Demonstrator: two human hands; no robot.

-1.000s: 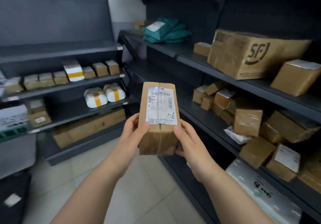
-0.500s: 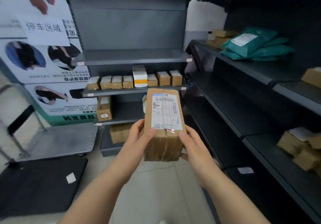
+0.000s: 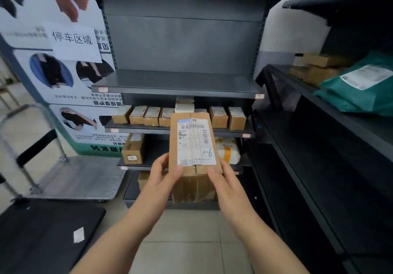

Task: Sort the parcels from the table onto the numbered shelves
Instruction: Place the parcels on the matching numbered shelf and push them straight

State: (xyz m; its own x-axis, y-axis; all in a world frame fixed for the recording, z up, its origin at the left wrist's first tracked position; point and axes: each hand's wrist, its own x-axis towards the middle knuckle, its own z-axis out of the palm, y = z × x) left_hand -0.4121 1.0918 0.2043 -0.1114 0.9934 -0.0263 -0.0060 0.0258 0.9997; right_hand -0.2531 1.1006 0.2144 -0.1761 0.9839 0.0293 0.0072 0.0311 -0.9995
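Parcel (image 3: 192, 137), one, between two hands: left hand (image 3: 162, 178), right hand (image 3: 225, 182).

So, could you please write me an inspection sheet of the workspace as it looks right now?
Surface: grey shelf unit straight ahead, small tags on its shelf edges.
Job's things: cardboard parcel held upright in front of the unit, its printed label with a handwritten code facing the camera.
Clutter: row of small boxes on the second shelf; brown box and white padded bag on the shelf below; green mailers on the dark rack to the right.
Hands: left hand and right hand both grip the parcel's lower sides, thumbs on its front.
Cables: nothing seen.
Surroundings: platform trolley, poster wall, tiled floor.
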